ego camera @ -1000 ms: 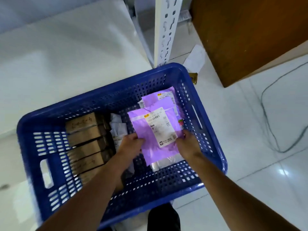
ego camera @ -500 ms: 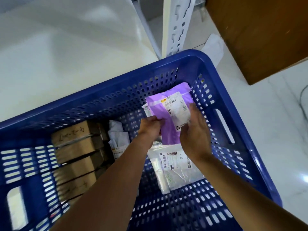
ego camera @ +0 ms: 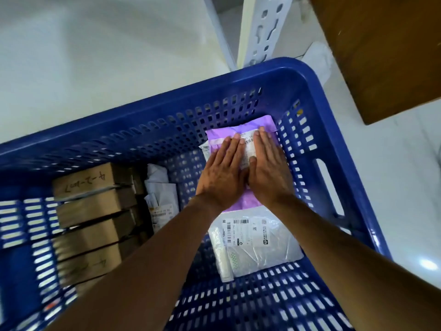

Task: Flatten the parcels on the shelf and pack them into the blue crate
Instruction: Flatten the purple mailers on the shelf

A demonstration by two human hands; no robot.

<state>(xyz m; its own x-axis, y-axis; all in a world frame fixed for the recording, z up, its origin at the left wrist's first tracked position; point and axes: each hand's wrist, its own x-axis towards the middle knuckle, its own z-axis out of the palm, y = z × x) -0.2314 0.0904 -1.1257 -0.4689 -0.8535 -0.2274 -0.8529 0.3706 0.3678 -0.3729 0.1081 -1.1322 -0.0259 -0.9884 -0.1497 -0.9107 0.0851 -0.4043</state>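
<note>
Left grip (ego camera: pixel 220 177) and right grip (ego camera: pixel 269 173): both flat, fingers straight and close together, palms down, side by side. Neither holds anything. Both press on the purple parcel (ego camera: pixel 247 129).

Probable reason: flat palms spread the load over a soft mailer and push the air out, so it lies thin. A curled grasp would bunch it.

Purple parcel: under both palms, inside the blue crate (ego camera: pixel 238 84), in the corner beyond the fingertips. Its far edge sits just beside the perforated wall; I cannot tell whether it touches. The shipping label (ego camera: pixel 248 149) faces up and shows in the gap between the grips.

Wrist side of the grips: a clear plastic parcel (ego camera: pixel 260 242), barcode up, lies flat on the crate floor. The purple parcel's near end appears to overlap its far edge. Judgement: soft items are being layered flat on this side to save depth.

Left of the left grip: a crumpled white parcel (ego camera: pixel 160 194) leans beside a row of brown cardboard boxes (ego camera: pixel 88 211) set on edge. Judgement: rigid goods are kept on one side and flat mailers on the other.

Beyond the crate: white slotted shelf upright (ego camera: pixel 260 27), pale shelf board (ego camera: pixel 95 44), brown wooden panel (ego camera: pixel 381 44).

Step, as judged: flattening in place. This parcel is all but packed.
</note>
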